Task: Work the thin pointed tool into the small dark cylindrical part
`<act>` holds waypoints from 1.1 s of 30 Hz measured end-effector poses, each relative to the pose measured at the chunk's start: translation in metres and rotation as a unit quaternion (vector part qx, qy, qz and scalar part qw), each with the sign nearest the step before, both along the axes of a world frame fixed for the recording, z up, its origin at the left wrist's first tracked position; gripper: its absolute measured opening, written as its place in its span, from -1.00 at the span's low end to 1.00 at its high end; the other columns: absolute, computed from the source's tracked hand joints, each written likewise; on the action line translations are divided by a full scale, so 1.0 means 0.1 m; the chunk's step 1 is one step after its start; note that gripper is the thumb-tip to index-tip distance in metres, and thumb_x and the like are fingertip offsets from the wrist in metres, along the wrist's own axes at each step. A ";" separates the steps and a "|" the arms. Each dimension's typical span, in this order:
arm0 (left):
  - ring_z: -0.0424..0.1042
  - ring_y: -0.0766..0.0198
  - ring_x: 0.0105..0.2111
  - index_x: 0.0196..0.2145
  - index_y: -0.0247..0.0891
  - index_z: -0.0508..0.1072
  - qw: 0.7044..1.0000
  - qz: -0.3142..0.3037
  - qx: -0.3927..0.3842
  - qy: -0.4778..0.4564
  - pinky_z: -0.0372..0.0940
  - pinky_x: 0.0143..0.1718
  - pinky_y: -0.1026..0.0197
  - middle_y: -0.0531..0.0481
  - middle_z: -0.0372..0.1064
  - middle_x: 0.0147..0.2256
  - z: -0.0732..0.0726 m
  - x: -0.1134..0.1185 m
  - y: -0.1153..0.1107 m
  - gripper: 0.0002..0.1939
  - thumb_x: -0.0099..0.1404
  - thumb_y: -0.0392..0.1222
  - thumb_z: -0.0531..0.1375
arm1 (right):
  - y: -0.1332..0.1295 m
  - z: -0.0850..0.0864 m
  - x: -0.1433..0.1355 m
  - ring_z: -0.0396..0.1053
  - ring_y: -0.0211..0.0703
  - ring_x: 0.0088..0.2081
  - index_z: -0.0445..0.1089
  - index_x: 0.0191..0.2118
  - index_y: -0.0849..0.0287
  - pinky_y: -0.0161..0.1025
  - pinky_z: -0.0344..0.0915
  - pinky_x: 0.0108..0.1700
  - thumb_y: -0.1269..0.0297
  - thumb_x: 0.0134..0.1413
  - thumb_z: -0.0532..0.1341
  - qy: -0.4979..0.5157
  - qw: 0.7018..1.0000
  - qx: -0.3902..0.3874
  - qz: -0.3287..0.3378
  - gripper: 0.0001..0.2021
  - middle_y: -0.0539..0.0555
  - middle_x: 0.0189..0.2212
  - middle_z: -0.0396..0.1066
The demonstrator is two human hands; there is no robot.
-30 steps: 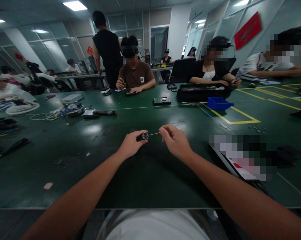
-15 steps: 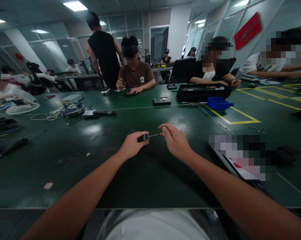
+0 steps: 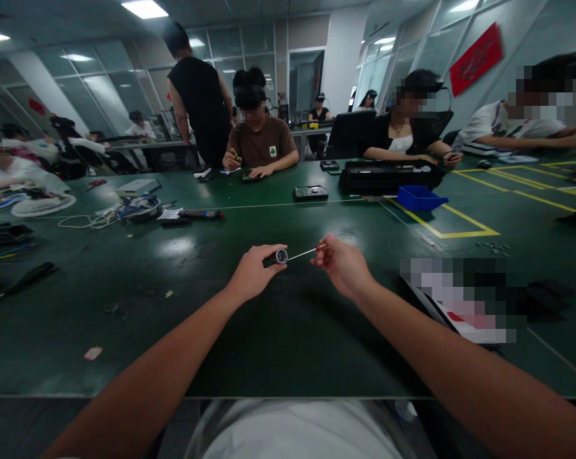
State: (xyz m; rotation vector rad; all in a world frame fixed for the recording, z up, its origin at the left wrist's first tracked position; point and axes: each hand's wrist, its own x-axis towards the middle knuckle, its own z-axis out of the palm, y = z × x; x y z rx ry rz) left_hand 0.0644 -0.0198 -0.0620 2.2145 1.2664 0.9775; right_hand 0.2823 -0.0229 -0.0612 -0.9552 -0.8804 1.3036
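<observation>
My left hand (image 3: pixel 254 273) grips a short dark cylinder (image 3: pixel 281 255) between thumb and fingers, its round silver-rimmed end facing me and to the right. My right hand (image 3: pixel 343 262) is closed on the red handle of a thin screwdriver (image 3: pixel 303 254). The metal shaft slants down to the left, and its tip is at the rim of the cylinder; whether it touches cannot be made out. Both hands are held above the green table (image 3: pixel 297 357).
A blue tray (image 3: pixel 420 198), a long black casing (image 3: pixel 388 177) and a circuit board (image 3: pixel 311 192) lie beyond my hands. Cables (image 3: pixel 139 209) are at left, a large screwdriver (image 3: pixel 30 279) at far left, small screws (image 3: pixel 493 247) at right. Several people sit across the table.
My right hand has turned, its fingers now curled round the red handle, and the screwdriver slants more steeply. The cylinder has moved slightly up and its end faces me more.
</observation>
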 end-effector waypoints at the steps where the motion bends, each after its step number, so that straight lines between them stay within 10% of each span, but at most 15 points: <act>1: 0.40 0.09 0.08 0.09 -0.03 0.48 1.000 0.004 0.001 0.002 0.11 0.26 -0.16 -0.03 0.48 0.05 0.00 0.00 0.00 -0.57 0.26 -0.21 0.32 | 0.00 0.00 0.00 0.30 -0.23 -0.55 0.35 -0.39 0.11 -0.15 0.41 -0.32 0.00 0.14 0.25 -0.001 1.000 0.008 -0.013 -0.72 -0.05 -0.58 0.33; 15: 0.37 0.05 0.12 0.07 -0.06 0.49 0.998 0.021 -0.008 0.052 -0.11 0.33 -0.30 -0.04 0.47 0.08 0.06 0.01 -0.04 -0.59 0.26 -0.22 0.32 | -0.12 0.04 -0.06 0.40 -0.19 -0.43 0.34 -0.27 0.10 -0.17 0.35 -0.33 -0.01 0.23 0.17 -0.218 0.960 0.171 -0.041 -0.73 0.00 -0.44 0.43; 33: 0.37 0.04 0.12 0.06 -0.06 0.50 0.997 0.030 0.000 0.069 -0.09 0.31 -0.29 -0.06 0.47 0.07 0.04 0.01 -0.02 -0.61 0.27 -0.22 0.31 | -0.22 0.08 -0.09 0.48 -0.14 -0.36 0.30 -0.21 0.10 -0.16 0.36 -0.26 0.13 0.32 0.08 -0.340 0.919 0.191 -0.061 -0.82 0.04 -0.41 0.49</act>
